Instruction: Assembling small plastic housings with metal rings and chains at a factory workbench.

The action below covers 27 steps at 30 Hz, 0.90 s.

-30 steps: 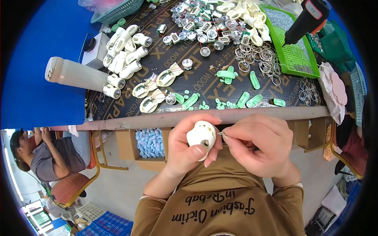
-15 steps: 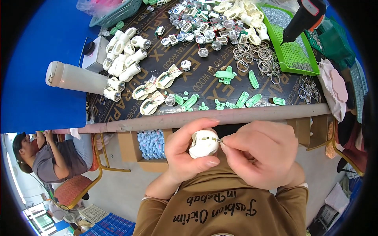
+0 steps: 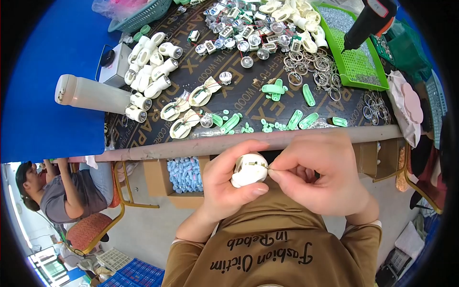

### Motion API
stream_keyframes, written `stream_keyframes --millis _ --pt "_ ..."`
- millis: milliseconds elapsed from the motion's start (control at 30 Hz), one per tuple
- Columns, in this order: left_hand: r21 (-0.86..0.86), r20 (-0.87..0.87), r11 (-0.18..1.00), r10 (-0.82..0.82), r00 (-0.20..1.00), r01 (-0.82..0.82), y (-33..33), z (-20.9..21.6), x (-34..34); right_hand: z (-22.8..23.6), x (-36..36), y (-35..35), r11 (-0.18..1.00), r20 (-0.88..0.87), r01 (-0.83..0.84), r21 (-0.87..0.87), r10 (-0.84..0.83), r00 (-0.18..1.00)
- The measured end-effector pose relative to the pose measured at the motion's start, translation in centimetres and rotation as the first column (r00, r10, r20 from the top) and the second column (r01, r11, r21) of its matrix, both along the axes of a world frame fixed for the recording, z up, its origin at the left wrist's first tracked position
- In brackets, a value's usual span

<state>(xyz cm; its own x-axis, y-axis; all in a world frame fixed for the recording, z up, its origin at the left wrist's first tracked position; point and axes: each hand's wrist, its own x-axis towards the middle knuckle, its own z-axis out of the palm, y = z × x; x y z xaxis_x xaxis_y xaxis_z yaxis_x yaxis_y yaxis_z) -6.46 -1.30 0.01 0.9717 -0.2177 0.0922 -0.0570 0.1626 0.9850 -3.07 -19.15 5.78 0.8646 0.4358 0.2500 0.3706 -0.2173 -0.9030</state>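
Note:
My left hand (image 3: pixel 224 184) grips a small white rounded plastic housing (image 3: pixel 248 171) close to my chest, below the table edge. The fingertips of my right hand (image 3: pixel 320 174) pinch at a small metal part on the housing's right side. Whether the right hand holds a loose piece is too small to tell. Both hands touch the housing.
The dark work table (image 3: pixel 248 95) carries white housings (image 3: pixel 148 62), green plastic clips (image 3: pixel 287 119), metal rings (image 3: pixel 311 67), small lenses, a white bottle (image 3: pixel 91 95), a green tray (image 3: pixel 354 62) and a screwdriver tool (image 3: pixel 368 21). A box of pale blue parts (image 3: pixel 186 174) sits underneath. Another person (image 3: pixel 62 191) sits at the lower left.
My hands and the white housing have stayed near my chest, shifting slightly lower and right. The right fingertips keep working at the housing's side.

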Motion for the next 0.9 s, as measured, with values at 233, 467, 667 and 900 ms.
stream_keyframes --millis 233,467,667,900 --pt "-0.09 -0.058 0.996 0.015 0.998 -0.02 -0.3 0.1 0.0 -1.1 -1.2 0.8 0.976 0.279 0.187 -0.107 -0.151 0.948" --pt "-0.257 -0.227 0.966 -0.076 0.971 0.015 -0.2 0.3 -0.1 -2.3 -0.9 0.4 0.986 0.241 0.163 -0.034 -0.15 0.959" --pt "-0.061 -0.176 0.993 -0.113 0.978 0.104 -0.8 1.4 1.2 -3.8 -0.9 0.0 0.974 -0.306 0.03 0.224 0.041 0.951" --pt "0.173 -0.067 0.972 -0.152 0.986 0.162 0.1 1.3 2.0 -6.0 -1.0 -0.5 0.968 -0.099 0.055 0.243 -0.032 0.995"
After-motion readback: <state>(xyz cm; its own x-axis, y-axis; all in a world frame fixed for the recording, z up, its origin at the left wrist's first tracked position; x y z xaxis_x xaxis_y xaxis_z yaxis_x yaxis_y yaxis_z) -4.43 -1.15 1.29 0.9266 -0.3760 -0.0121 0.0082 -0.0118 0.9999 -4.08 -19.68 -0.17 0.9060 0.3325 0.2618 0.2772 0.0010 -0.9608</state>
